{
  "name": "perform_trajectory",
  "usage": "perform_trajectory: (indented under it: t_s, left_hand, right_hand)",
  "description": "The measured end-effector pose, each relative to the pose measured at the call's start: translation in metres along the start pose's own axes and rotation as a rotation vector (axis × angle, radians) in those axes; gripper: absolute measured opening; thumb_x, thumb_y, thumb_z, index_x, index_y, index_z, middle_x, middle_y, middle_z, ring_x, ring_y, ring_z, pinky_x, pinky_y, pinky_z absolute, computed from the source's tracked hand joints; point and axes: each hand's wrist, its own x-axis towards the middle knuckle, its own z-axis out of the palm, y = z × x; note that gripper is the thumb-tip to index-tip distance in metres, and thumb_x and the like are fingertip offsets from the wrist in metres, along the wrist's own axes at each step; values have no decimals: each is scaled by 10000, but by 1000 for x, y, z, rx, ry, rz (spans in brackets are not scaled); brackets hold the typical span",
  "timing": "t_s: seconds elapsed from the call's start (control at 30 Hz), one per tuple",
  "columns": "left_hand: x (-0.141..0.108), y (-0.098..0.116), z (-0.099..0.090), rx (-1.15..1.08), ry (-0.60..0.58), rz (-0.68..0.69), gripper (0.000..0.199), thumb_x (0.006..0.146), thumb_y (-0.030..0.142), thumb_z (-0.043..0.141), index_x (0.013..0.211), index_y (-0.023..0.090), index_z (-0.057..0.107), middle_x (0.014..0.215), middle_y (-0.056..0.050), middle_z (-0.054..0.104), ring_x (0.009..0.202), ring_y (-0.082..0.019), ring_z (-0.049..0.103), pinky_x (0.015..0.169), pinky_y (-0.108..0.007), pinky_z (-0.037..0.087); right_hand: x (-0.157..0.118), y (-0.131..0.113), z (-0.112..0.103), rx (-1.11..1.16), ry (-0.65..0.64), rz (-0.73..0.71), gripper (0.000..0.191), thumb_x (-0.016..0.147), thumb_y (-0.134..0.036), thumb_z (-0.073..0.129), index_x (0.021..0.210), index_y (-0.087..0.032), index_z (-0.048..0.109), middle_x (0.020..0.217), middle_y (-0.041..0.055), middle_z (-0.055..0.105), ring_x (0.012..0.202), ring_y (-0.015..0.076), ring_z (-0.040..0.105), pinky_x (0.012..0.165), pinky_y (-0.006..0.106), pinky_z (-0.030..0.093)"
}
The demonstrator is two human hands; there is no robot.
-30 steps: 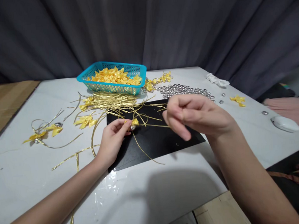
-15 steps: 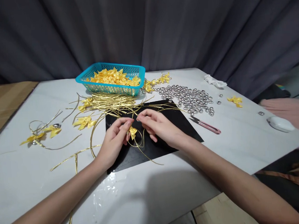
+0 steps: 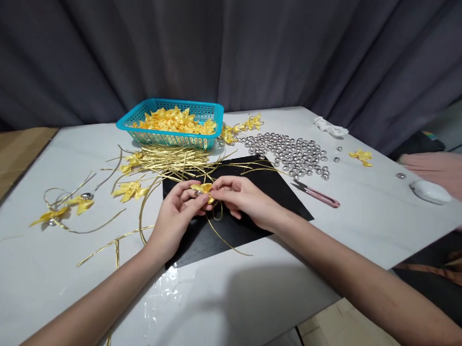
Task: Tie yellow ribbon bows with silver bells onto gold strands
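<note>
Between my two hands is a yellow ribbon bow, with a small silver piece showing at its left side. My left hand pinches the bow from the left, and my right hand pinches it from the right. A thin gold cord hangs from it in a small loop and a long tail. Both hands are over a black mat. Fingers hide part of the bow and how the cord is fixed to it.
A blue basket of yellow bows stands at the back. Before it lies a bundle of gold cords. Silver beads are spread to the right, near pink-handled thread snips. More bows with cord lie at left.
The bow has come up from hanging below my fingers to between both hands' fingertips. My right hand has moved slightly left to meet it, and the cord loop looks smaller.
</note>
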Motion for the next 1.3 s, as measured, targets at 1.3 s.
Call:
perform_trajectory:
  t_s: [1.3]
  left_hand:
    - [0,1,-1,-5,71,-26,210,687,338,754,749,161,659,664,20,655,607,-88,622,523,-150,475]
  right_hand:
    - [4,-3,-12,-59,-38,-78,51,874,-210,511,843,-171,521,488,-109,349,334,36,299,315,166,254]
